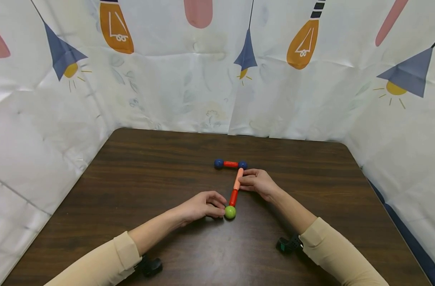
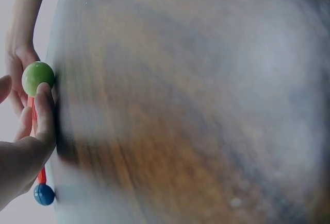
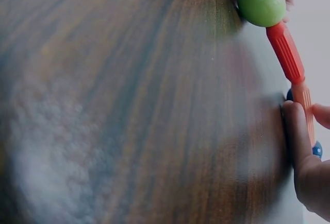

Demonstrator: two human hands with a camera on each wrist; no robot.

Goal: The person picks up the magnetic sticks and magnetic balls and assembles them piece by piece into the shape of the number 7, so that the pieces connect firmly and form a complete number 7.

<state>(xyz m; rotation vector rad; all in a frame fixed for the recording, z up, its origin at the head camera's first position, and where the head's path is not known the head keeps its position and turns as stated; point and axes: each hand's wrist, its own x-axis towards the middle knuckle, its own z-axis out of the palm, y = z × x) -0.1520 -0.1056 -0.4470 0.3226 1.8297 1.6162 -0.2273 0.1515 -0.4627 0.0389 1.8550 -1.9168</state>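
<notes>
In the head view, a salmon-pink rod [image 1: 238, 178] and a red rod [image 1: 233, 197] lie end to end, with a light green ball [image 1: 230, 212] at the near end. My right hand [image 1: 259, 183] pinches the salmon-pink rod between thumb and fingers, as the right wrist view also shows. My left hand [image 1: 205, 205] is at the ball's left side; one fingertip touches the green ball [image 2: 37, 78] in the left wrist view, the other digits stand apart. The far end of the salmon-pink rod is close to a blue ball [image 1: 243, 165]; whether they touch I cannot tell.
Another red rod [image 1: 231, 164] joins that blue ball to a second blue ball [image 1: 219, 163] on the left. All of it lies on a dark wooden table [image 1: 149, 167]. A white printed curtain [image 1: 174, 91] surrounds the table's back and sides.
</notes>
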